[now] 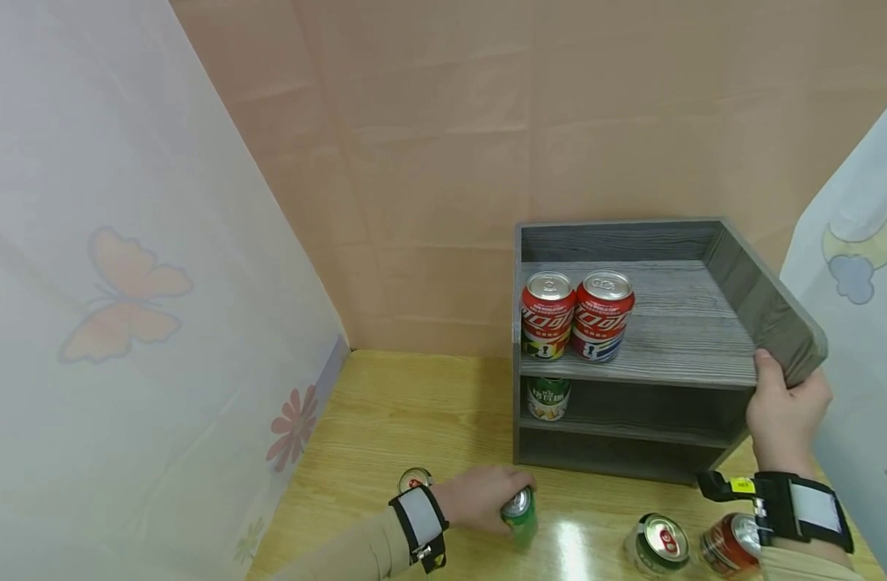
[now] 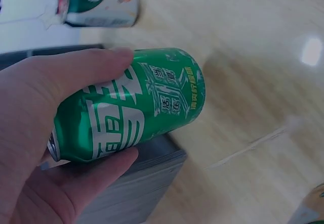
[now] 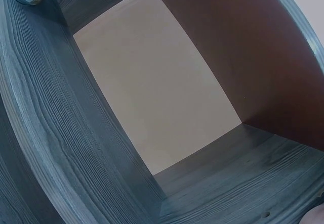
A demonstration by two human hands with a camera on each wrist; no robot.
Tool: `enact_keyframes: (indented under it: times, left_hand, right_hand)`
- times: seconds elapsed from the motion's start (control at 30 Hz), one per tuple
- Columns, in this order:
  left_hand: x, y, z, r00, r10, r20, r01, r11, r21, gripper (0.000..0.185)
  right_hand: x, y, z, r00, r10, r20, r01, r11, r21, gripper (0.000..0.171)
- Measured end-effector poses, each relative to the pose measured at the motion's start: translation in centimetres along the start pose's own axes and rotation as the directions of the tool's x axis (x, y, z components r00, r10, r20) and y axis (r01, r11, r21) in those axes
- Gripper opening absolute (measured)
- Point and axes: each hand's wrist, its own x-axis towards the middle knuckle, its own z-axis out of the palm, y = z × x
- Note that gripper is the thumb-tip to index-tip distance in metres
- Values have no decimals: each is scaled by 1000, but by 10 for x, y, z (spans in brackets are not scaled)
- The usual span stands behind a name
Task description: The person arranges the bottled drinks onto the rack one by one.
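Note:
My left hand (image 1: 484,499) grips a green soda can (image 1: 523,526) over the table in front of the shelf. In the left wrist view, thumb and fingers wrap the green can (image 2: 147,97), whose base end points away from the palm. My right hand (image 1: 790,415) holds the front edge of the right side panel of a grey wooden shelf (image 1: 675,323), thumb on the inner side. On its top level, at the left, two red cans (image 1: 548,321) stand side by side. A green-and-white can (image 1: 548,399) stands at the left of the level below.
A can (image 1: 414,479) stands behind my left wrist, partly hidden. At the front right are a green-and-white can (image 1: 657,547) and a red can (image 1: 726,545), near my right forearm. Printed cloth hangs left and right, and a tan sheet (image 1: 428,202) hangs behind.

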Motion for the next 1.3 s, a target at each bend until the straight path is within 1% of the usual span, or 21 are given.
enact_keyframes:
  times: [0.13,0.27,0.4,0.5,0.67,0.83,0.93,1.03,1.1,1.17,1.3]
  left_hand:
    - [3,0,-14,999,-20,-48,18,1000,-24,70]
    - [6,-2,-27,994,-20,-105,16,999,-41,68]
    - [9,-6,-36,984,-24,-174,17,999,-43,66]
    - [10,-7,-44,977,-31,-211,21,998,-53,68]
    - [10,-4,-53,973,-59,-224,44,996,-73,70]
    - [11,-1,-56,970,-91,-227,69,992,-103,70]
    - [14,0,-55,964,-109,-243,81,989,-122,71]
    - [17,1,-52,956,-123,-267,96,989,-111,73]
    - [18,3,-49,949,-122,-290,98,991,-95,75]
    - [20,5,-46,941,-104,-322,89,994,-62,76]
    - [22,6,-39,917,-55,-394,68,998,19,76]
  right_hand:
    - [0,0,0,1000,13,-1,-13,1000,7,31]
    - [1,0,-1,1000,28,5,-28,1000,6,31]
    - [2,-1,-1,1000,28,11,-28,1000,5,30]
    - [3,-1,0,1000,21,6,-22,1000,16,28]
    - [2,-2,0,1000,9,1,-9,1000,23,28]
    - [2,-4,0,1000,16,11,-16,1000,16,29]
    - [2,-4,1,1000,13,11,-13,1000,11,29]
    - [2,-3,2,1000,-4,8,4,1000,9,27]
    - [2,-3,2,1000,-11,10,11,1000,8,28]
    - [0,-2,2,1000,-23,12,22,1000,9,28]
    - [-2,-2,1,1000,-19,21,19,1000,14,28]
